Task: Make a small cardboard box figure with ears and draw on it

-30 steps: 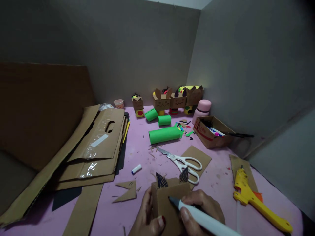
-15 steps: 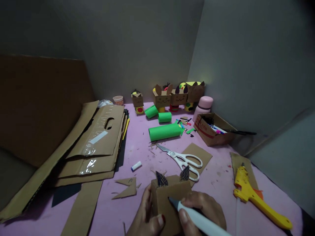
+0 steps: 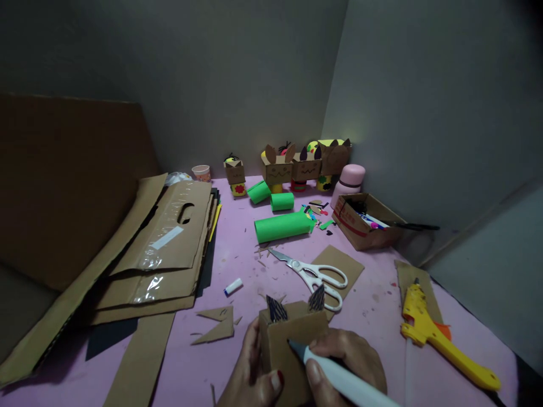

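A small cardboard box point(image 3: 292, 350) with two dark-striped ears stands at the bottom centre of the pink table point(image 3: 237, 254). My left hand point(image 3: 250, 379) is wrapped round its left side, thumb on the front. A white marker point(image 3: 339, 381) is gripped in my right hand point(image 3: 345, 359), and its dark tip touches the box's front face. Just beyond the box lie white-handled scissors point(image 3: 311, 277) on a cardboard piece.
Flattened cardboard sheets point(image 3: 165, 249) are stacked at left. Green paper rolls point(image 3: 282, 226) and several cardboard box figures point(image 3: 292, 167) stand at the back. An open box of pens point(image 3: 365, 220) and a pink bottle point(image 3: 350, 181) sit right; a yellow glue gun point(image 3: 432, 333) lies near the right edge.
The view has shifted slightly. The marker tip has stayed on the box front, moving only a little to the left.
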### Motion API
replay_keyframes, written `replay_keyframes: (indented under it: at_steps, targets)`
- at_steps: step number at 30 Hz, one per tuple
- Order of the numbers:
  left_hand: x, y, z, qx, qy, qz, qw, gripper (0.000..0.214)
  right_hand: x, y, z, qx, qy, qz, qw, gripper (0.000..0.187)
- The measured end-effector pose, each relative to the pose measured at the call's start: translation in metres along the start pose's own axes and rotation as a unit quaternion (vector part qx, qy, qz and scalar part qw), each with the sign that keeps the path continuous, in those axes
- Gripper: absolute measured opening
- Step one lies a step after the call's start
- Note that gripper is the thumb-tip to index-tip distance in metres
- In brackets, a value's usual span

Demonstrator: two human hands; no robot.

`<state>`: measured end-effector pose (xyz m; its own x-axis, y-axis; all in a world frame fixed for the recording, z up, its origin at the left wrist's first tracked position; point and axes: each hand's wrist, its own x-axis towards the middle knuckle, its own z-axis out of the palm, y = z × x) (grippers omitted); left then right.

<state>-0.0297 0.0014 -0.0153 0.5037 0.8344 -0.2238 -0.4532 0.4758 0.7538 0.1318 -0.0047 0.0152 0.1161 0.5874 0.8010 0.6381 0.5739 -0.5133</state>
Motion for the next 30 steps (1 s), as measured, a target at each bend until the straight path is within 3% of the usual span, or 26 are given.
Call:
replay_keyframes:
  at_steps: [5, 11, 15, 30]
  targets:
    - [-0.0014, -0.0006, 0.0037, 0.015, 0.043, 0.011, 0.999, 0.084, -0.0003, 0.0023, 0.0033, 0.003, 0.014, -0.007, 1.000, 0.009]
    - [-0.0028, 0.0005, 0.0075, 0.013, 0.044, 0.008, 0.999, 0.081, -0.0048, 0.0016, 0.0089, 0.014, 0.056, 0.004, 0.998, 0.007]
    - [-0.0033, -0.0006, 0.0048, 0.017, 0.055, -0.015, 0.998, 0.084, -0.0037, -0.0015, 0.0060, 0.000, 0.044, 0.026, 0.999, 0.006]
    - [0.0008, -0.0069, -0.0009, -0.003, 0.041, 0.016, 0.999, 0.086, -0.0030, -0.0018, 0.0059, 0.022, 0.023, 0.030, 0.999, 0.007]
